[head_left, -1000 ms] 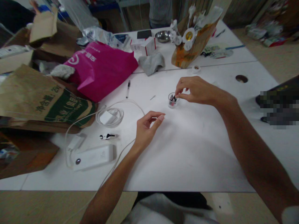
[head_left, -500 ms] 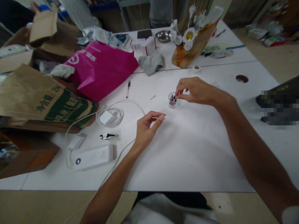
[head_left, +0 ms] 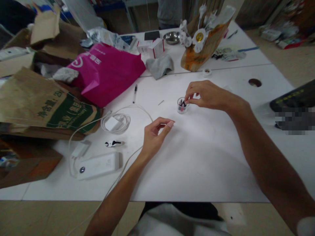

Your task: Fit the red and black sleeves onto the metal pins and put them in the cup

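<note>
My right hand [head_left: 200, 94] is at the right rim of a small clear cup [head_left: 181, 109], thumb and fingertips pinched together over its edge. Small dark and reddish items stand in the cup; what the fingertips hold, if anything, is too small to make out. My left hand [head_left: 156, 133] hovers over the white table, left of and nearer than the cup. Its thumb and fingers come together at the tips, where a tiny pale speck shows that I cannot identify. A thin small stick [head_left: 161, 102] lies left of the cup.
On the left are a power bank [head_left: 99, 165], a coiled white cable [head_left: 115, 123], a small clipper-like tool [head_left: 113, 143], a pen [head_left: 135, 94] and a magenta bag [head_left: 110, 72]. Behind stand a grey cloth [head_left: 159, 66], a tape roll [head_left: 207, 72] and a paper bag [head_left: 197, 57].
</note>
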The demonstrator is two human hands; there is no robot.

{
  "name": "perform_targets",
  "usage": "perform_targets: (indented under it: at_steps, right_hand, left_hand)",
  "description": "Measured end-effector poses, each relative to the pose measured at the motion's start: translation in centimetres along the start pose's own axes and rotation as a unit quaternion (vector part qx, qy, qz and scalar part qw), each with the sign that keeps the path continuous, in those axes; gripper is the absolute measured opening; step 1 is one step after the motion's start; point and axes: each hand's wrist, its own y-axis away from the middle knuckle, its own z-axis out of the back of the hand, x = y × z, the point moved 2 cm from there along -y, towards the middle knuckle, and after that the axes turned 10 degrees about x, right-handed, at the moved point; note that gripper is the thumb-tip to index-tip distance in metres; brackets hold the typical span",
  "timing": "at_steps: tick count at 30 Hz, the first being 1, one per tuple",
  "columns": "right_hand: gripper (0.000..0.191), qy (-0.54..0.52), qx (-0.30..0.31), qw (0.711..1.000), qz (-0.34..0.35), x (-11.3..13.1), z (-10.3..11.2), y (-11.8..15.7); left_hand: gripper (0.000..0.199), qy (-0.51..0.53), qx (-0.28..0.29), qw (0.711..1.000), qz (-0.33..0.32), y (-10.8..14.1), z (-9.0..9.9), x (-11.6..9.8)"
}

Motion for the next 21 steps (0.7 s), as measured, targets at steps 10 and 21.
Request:
perform_targets:
  at_steps: [10, 21]
  right_hand:
    - [0.023, 0.011, 0.002, 1.0, 0.01, -0.05, 0.11, -0.1]
    - [0.022, 0.025, 0.0, 1.0, 0.005, 0.47, 0.66, 0.0]
  left_hand:
    - [0.028, -0.002, 0.0, 1.0, 0.004, 0.06, 0.01, -0.02]
    - [0.029, -0.001, 0.001, 1.0, 0.005, 0.07, -0.01, -0.16]
